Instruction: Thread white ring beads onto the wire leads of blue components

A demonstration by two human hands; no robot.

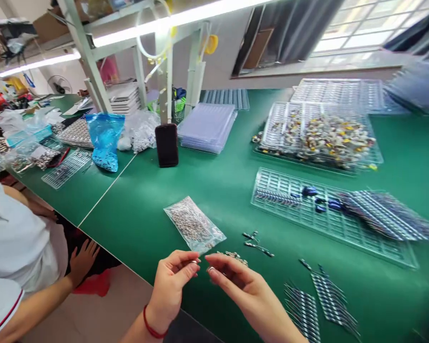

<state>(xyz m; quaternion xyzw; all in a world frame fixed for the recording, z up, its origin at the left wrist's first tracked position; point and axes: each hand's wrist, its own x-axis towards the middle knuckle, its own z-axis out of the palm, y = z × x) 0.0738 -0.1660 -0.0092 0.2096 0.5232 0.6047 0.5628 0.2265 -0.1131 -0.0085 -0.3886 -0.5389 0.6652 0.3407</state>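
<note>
My left hand (172, 282), with a red cord bracelet (151, 326) at its wrist, is closed in a pinch near the table's front edge. Just beside it, my right hand (248, 288) also has thumb and fingers drawn together. Whatever lies between the fingertips of either hand is too small to make out. Behind my hands lies a clear plastic bag (193, 221) full of small metallic pieces. A little heap of similar pieces (238, 258) shows partly behind my right fingers. To its right are a few loose dark, thin-wired parts (259, 248).
Rows of wired parts (302, 309) lie at right, near a clear slotted tray (364, 243) holding more. Behind are stacked trays of yellow-white pieces (338, 136), clear sheets (207, 126), a phone (167, 145) and a blue bag (105, 138). A person (25, 243) sits at left.
</note>
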